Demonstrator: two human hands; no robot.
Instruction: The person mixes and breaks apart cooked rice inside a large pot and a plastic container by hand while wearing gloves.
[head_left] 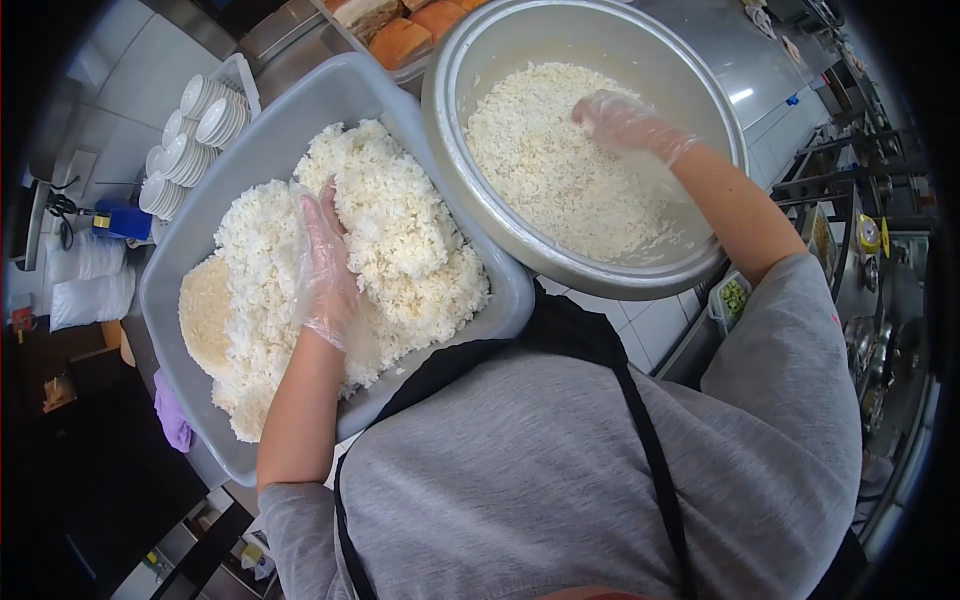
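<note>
White cooked rice (400, 225) lies heaped in a grey plastic tub (165, 250). My left hand (328, 265), in a clear plastic glove, is pressed edge-on into the rice, fingers together between two mounds; whether it holds any is hidden. To the right stands a large round metal pot (735, 130) with more rice (550, 150) on its bottom. My right hand (625, 125), also gloved, is over the rice in the pot, its fingers blurred and curled, so what they hold cannot be made out. A flat, browner round of rice (205, 315) rests at the tub's left side.
Stacked white dishes (190, 140) stand beyond the tub's upper left edge, near a blue box (122, 220) and plastic bags (90, 290). A tray of orange and pale food (402, 42) sits behind. A purple cloth (172, 412) lies left; a container of chopped greens (732, 297) is right.
</note>
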